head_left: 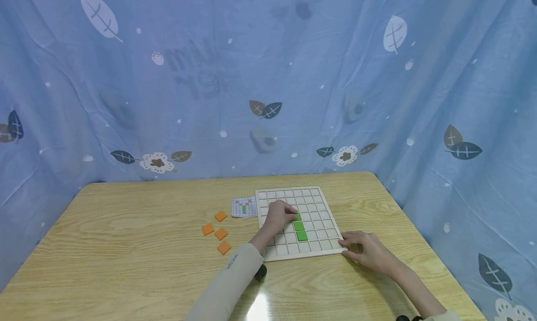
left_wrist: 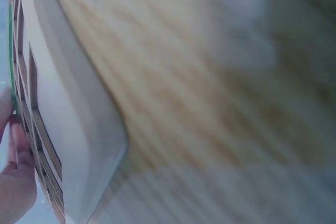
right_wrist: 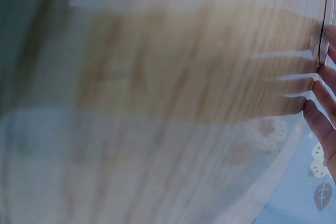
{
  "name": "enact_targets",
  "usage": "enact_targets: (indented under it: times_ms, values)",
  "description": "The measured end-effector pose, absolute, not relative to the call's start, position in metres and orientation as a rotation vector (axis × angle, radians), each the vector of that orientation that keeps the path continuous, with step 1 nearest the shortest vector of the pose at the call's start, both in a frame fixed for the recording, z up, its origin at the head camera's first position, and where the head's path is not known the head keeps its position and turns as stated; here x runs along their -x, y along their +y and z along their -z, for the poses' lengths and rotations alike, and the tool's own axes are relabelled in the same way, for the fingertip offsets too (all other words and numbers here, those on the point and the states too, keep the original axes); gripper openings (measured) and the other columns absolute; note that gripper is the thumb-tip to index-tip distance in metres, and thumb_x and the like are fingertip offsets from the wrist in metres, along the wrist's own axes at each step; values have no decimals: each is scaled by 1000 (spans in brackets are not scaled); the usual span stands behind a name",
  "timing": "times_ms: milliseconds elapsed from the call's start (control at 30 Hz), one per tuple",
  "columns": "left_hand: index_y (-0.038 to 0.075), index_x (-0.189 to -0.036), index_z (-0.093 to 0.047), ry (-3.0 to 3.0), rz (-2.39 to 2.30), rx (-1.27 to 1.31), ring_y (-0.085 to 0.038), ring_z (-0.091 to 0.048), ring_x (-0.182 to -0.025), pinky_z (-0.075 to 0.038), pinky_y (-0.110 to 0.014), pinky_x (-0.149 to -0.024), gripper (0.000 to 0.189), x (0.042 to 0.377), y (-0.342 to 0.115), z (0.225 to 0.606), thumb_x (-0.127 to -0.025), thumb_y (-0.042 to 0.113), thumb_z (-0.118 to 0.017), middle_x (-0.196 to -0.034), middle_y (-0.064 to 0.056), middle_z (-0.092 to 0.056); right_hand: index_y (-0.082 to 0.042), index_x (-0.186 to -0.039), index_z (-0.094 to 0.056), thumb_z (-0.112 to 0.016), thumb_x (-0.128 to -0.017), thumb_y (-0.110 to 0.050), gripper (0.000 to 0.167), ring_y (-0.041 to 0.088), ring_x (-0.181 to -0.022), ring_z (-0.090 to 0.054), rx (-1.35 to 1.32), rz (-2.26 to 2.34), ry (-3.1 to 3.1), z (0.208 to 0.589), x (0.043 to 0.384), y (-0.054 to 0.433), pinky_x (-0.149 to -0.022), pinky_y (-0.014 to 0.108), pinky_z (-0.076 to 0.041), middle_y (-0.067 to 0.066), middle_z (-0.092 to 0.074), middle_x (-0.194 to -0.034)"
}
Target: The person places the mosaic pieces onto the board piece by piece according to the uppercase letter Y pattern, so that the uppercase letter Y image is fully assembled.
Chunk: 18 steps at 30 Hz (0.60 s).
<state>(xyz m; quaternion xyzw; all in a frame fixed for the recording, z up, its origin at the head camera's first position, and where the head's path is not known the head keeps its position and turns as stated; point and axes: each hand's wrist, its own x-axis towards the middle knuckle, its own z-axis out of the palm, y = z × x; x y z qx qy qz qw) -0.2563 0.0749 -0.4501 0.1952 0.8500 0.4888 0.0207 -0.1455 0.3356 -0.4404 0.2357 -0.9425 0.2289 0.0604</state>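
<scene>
A square white grid board (head_left: 283, 251) with a pale wooden frame lies on the table. Three green square tiles run in a column near its middle, among them a near tile (head_left: 302, 235) and a middle tile (head_left: 299, 225). My left hand (head_left: 278, 216) reaches over the board, thumb and fingers curled at the farthest green tile (head_left: 299, 216), which they partly cover. In the left wrist view, that hand (left_wrist: 18, 177) shows at the left edge, beside the board's frame (left_wrist: 79, 103). With its fingers spread, my right hand (head_left: 369, 251) touches the board's near right corner.
Several orange tiles (head_left: 221, 233) lie loose on the wooden table (head_left: 138, 246) left of the board. A small pattern card (head_left: 244, 207) sits against the board's left side. Behind the table hangs a blue curtain (head_left: 201, 78) printed with leaves and flowers; it also runs along the right side.
</scene>
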Motion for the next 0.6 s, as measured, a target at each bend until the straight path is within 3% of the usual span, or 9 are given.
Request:
enact_targets:
  times_ms: [300,600]
  values:
    - [-4,-95,-74,2482,-1625,-676,-22,-64,-76,-53,-26,-68,12,261,57,445,-85,2,-71,-90,-14,-70,-3,-100,-75,-77,-82,-15,22,39,-107,-61,-730,-665,-2866,438,147,334,-87,54,-48,20,-66,-114]
    - [-5,-101,-72,2395,-1699,-672,-25,-67,-88,-55,-28,-75,18,258,21,428,-87,5,-70,-96,-14,-71,-4,-99,-76,-78,-80,-13,22,39,-105,-62,-741,-625,-2843,438,146,335,-85,53,-50,20,-67,-112]
